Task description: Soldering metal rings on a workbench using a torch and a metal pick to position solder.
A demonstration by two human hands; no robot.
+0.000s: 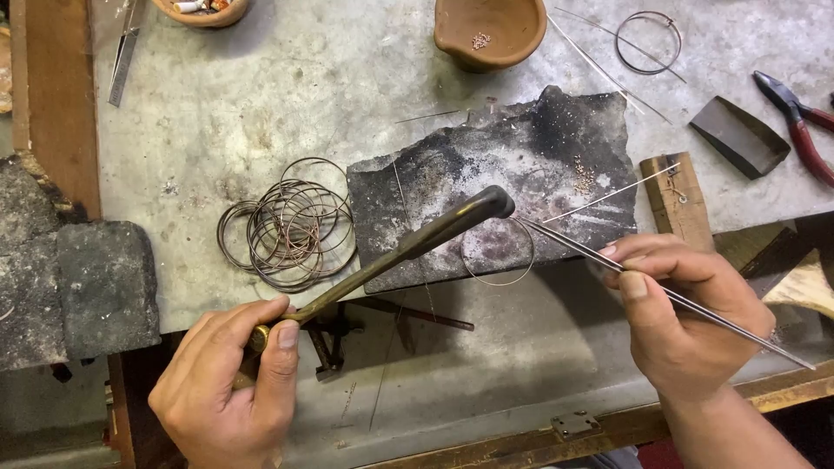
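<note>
The grey bench (261, 95) carries a charred block (556, 156), a pile of wire rings (291, 230), two clay bowls (486, 30), pliers (804, 130), a metal wedge (738, 135) and a wood block (678, 195).

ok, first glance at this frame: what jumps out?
Centre stage is the charred block on the grey bench, with a thin wire ring at its near edge. The left hand holds a bent metal pipe whose tip ends just above that ring, while the right hand holds long tweezers pointing at it. Left of the block lies a pile of wire rings.
</note>
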